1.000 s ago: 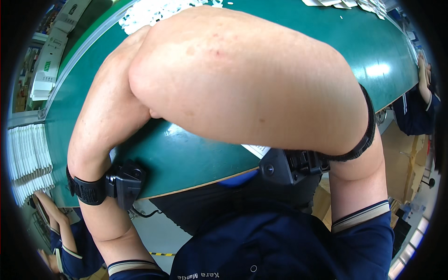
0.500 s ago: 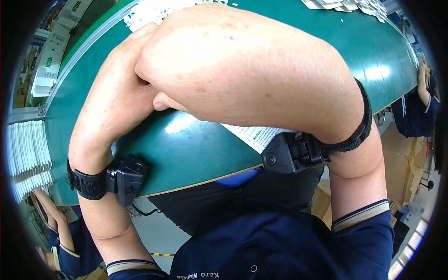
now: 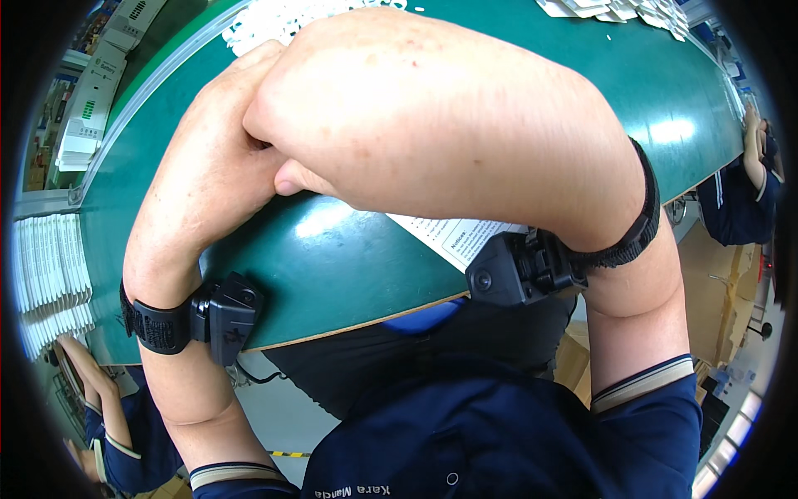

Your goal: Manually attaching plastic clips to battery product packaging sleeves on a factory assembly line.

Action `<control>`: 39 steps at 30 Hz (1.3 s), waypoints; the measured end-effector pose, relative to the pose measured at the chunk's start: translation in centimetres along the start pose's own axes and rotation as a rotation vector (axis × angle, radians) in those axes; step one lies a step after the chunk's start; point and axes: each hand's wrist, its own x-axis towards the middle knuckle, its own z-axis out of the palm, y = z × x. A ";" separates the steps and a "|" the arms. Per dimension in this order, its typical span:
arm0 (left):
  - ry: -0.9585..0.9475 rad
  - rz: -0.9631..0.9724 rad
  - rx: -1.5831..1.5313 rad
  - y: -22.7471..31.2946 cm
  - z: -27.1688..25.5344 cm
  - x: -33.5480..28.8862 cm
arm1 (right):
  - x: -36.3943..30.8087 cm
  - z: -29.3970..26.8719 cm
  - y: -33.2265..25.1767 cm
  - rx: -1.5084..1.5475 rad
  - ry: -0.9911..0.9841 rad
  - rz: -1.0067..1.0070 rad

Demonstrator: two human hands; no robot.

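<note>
Both of my hands meet over the green table (image 3: 332, 274), close to the view. My right hand (image 3: 324, 108) is curled closed, its back and wrist filling the upper middle. One thumb or finger tip pokes out below it. My left hand (image 3: 229, 108) reaches up from the left, and its fingers disappear behind the right hand. Whatever lies between the hands is hidden. Partly under my right forearm, a white printed sheet (image 3: 453, 241) lies near the table's front edge. Black strapped devices sit on my left wrist (image 3: 229, 320) and right wrist (image 3: 515, 270).
Small white pieces (image 3: 258, 25) are heaped beyond my hands. Flat white pieces (image 3: 615, 10) pile up at the far right. A stack of white folded items (image 3: 51, 274) stands at the left edge, with white boxes (image 3: 87, 116) behind. Other people's arms (image 3: 91, 366) show at both sides.
My right hand and forearm have shifted very slightly, baring a little more of the printed sheet. The hands stay together in the same pose.
</note>
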 end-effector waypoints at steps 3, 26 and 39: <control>0.007 0.072 0.063 -0.5 0.0 0.1 | -0.5 1.1 0.7 0.112 0.045 0.020; 0.167 0.351 -0.077 -2.3 1.2 0.7 | 1.8 -0.7 -0.5 -0.056 -0.172 0.236; 0.162 0.354 -0.032 -2.1 1.0 0.7 | 1.6 -0.3 -0.6 -0.062 -0.142 0.204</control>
